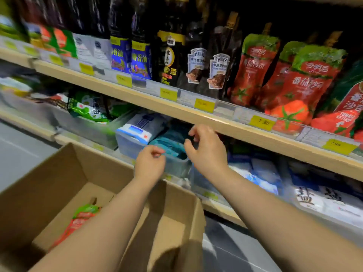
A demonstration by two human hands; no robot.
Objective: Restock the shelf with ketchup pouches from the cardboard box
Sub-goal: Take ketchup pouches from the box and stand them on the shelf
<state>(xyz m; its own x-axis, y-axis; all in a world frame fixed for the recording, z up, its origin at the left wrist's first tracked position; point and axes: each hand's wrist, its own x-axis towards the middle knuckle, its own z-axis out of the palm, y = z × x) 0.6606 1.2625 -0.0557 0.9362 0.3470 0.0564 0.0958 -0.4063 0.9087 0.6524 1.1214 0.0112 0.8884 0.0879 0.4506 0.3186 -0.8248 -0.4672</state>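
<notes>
Red ketchup pouches [300, 79] with green tops stand in rows on the upper shelf [188, 114] at the right. An open cardboard box [64, 173] sits at the lower left, and one ketchup pouch [80, 220] lies on its bottom, partly hidden behind my left forearm. My left hand [150, 163] hovers above the box's far edge with fingers loosely curled, holding nothing. My right hand [206, 150] is just below the upper shelf's front edge, its fingers relaxed and empty.
Dark sauce bottles [169, 55] and black Heinz pouches [216, 71] fill the upper shelf left of the ketchup. Yellow price tags [262, 122] line the shelf edge. The lower shelf holds clear bins [135, 142] of packets. Grey floor [231, 250] lies right of the box.
</notes>
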